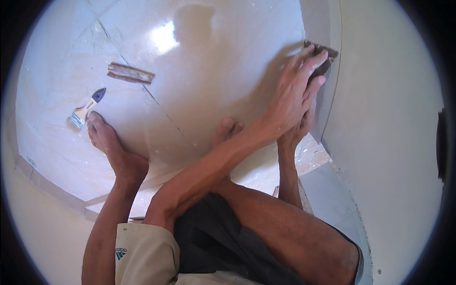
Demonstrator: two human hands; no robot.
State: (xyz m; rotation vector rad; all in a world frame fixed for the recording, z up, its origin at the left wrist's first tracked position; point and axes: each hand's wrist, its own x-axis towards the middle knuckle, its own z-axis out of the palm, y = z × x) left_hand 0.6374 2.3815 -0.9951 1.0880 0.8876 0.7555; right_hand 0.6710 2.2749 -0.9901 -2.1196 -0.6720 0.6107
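My left hand (292,95) reaches across to the right, its slightly bent fingers pressed over a dark brown piece (322,66) against the grey skirting strip (316,19) at the wall's foot. My right hand (297,133) is just below it, close against it, with its fingers largely hidden by the left. Left of both hands, on the pale glossy tiles (190,90), lie a narrow streaked brownish strip (130,73) and a paintbrush (87,108) with a pale, dark-tipped handle. The brush lies by the toes of my left foot.
A white wall (389,142) rises along the right. The tiled surface ends in a grey-edged step (57,192) at lower left. My bare left foot (107,140) and the toes of my right foot (227,126) are on the tiles. A dark object (441,145) shows at the far right rim.
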